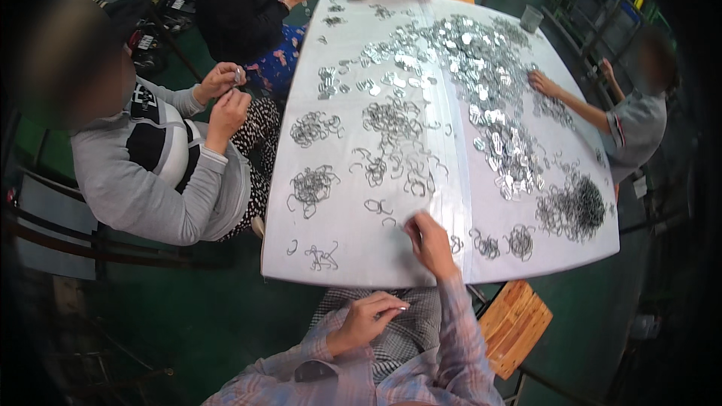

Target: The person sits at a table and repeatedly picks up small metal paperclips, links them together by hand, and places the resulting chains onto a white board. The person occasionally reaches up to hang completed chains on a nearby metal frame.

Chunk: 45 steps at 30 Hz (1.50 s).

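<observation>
Just off the table's near edge, over my lap, my left hand (370,320) pinches a small shiny metal piece (404,307) between thumb and fingertips. Most of that piece is covered by the fingers. My right hand (429,239) reaches over the near part of the white table (361,259), its fingers bent together and pointing down. What they hold, if anything, is hidden. Close by its fingertips lie a few thin curved wire hooks (388,222). Small heaps of the same hooks (520,241) sit to its right, and a loose cluster (322,257) lies to its left.
Flat shiny metal plates (511,158) spread across the table's middle and far side. A dense hook pile (583,207) lies at right. Co-workers sit at left (165,158), far left (241,22) and right (639,120). A wooden stool (517,327) stands by the near edge; a cup (531,19) stands far right.
</observation>
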Tool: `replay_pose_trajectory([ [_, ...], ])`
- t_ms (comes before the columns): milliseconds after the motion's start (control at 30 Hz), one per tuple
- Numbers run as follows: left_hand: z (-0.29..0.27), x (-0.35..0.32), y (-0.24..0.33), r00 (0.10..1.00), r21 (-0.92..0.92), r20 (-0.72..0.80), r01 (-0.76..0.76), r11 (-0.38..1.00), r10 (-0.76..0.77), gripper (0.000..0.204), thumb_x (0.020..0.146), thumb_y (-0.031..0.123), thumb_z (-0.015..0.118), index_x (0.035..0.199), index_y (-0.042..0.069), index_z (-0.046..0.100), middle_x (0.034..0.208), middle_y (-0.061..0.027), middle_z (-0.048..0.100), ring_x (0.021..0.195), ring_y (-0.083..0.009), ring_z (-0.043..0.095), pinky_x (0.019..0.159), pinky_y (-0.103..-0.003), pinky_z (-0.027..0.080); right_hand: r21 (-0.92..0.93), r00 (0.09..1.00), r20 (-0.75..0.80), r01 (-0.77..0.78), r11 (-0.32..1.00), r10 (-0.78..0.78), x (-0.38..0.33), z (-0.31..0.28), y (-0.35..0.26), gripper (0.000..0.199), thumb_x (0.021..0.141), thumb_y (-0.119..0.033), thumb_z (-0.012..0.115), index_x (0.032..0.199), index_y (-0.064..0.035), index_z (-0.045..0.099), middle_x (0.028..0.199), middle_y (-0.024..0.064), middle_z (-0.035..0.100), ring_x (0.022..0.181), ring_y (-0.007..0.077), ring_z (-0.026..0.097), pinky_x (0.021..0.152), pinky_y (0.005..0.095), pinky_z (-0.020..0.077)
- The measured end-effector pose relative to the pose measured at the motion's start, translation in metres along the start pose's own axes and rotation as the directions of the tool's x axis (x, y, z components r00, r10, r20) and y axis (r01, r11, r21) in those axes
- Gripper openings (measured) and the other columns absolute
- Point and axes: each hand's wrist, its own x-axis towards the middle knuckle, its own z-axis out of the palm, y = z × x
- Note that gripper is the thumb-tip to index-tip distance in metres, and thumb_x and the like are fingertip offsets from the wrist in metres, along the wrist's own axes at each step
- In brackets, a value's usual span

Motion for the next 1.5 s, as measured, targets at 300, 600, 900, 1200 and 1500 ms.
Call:
replay_pose_trajectory([
  [300, 0.002, 0.000, 0.005, 0.980, -0.038, -0.045, 0.191, 0.981, -0.192, 0.021, 0.081, -0.003, 0.073, 0.100, 0.003, 0.073, 0.094, -0.0091, 0.073, 0.082, -0.0158, 0.070, 0.074, -0.027, 0.055, 0.496, 0.928, -0.078, -0.280, 0.822, 0.363, -0.137, -0.034, -0.084, 0.011, 0.082, 0.001, 0.071, 0.089, 0.0003, 0.063, 0.089, 0.0102, 0.065, 0.077, 0.0181, 0.062, 0.067, 0.0289, 0.0498],
  [600, 0.001, 0.003, 0.008, 0.978, -0.046, -0.060, 0.197, 0.979, -0.199, 0.019, 0.081, -0.005, 0.072, 0.099, 0.001, 0.072, 0.096, -0.0103, 0.072, 0.086, -0.0157, 0.070, 0.076, -0.027, 0.056, 0.444, 0.904, -0.183, -0.275, 0.853, 0.387, -0.139, -0.009, -0.092, 0.014, 0.079, 0.005, 0.071, 0.087, 0.0002, 0.061, 0.087, 0.0118, 0.064, 0.079, 0.0239, 0.063, 0.072, 0.0316, 0.0491],
  [900, -0.005, 0.007, 0.012, 0.994, -0.010, -0.051, 0.101, 0.995, -0.101, 0.022, 0.079, -0.008, 0.071, 0.099, 0.001, 0.071, 0.096, -0.0116, 0.072, 0.090, -0.0188, 0.070, 0.077, -0.028, 0.056, 0.441, 0.888, -0.268, -0.231, 0.867, 0.373, -0.138, 0.005, -0.097, 0.015, 0.077, 0.004, 0.071, 0.086, -0.0016, 0.060, 0.100, 0.0128, 0.058, 0.094, 0.0249, 0.058, 0.084, 0.0336, 0.0464],
  [1200, -0.010, 0.014, 0.011, 0.987, 0.072, 0.029, 0.155, 0.985, -0.158, 0.036, 0.082, -0.007, 0.067, 0.117, 0.001, 0.065, 0.100, -0.0116, 0.072, 0.090, -0.0169, 0.070, 0.078, -0.028, 0.055, 0.620, 0.896, -0.237, -0.159, 0.768, 0.377, -0.142, 0.011, -0.083, 0.013, 0.079, 0.008, 0.066, 0.085, -0.0001, 0.058, 0.106, 0.0168, 0.062, 0.101, 0.0273, 0.062, 0.096, 0.0395, 0.0469],
  [1500, 0.021, 0.185, -0.004, 0.972, 0.298, 0.189, -0.195, 0.934, 0.142, 0.019, 0.086, -0.003, 0.063, 0.101, 0.004, 0.073, 0.094, -0.0124, 0.069, 0.079, -0.0220, 0.066, 0.073, -0.030, 0.052, 0.536, 0.936, -0.284, -0.027, 0.844, 0.209, -0.139, 0.004, -0.080, 0.014, 0.078, 0.005, 0.069, 0.089, -0.0012, 0.062, 0.100, 0.0141, 0.066, 0.100, 0.0348, 0.065, 0.100, 0.0473, 0.0483],
])
